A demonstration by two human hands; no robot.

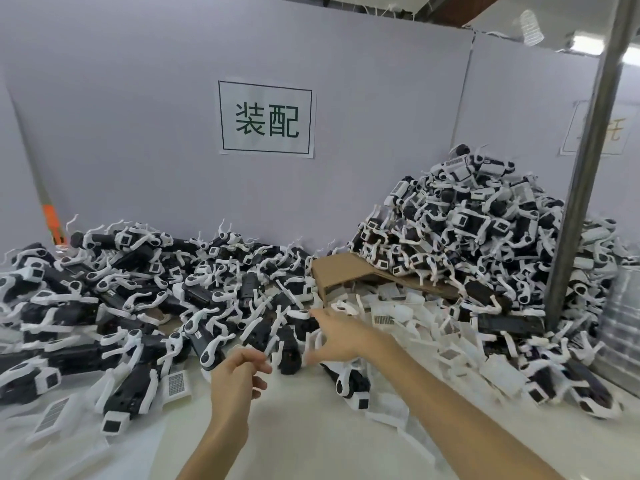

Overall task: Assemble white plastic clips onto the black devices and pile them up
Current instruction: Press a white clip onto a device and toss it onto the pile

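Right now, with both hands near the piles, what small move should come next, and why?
Probably the right hand should close on the black device lying just ahead of its spread fingers. Both hands appear empty, and the left hand is loosely curled beside that device, so nothing is yet picked up to work on.
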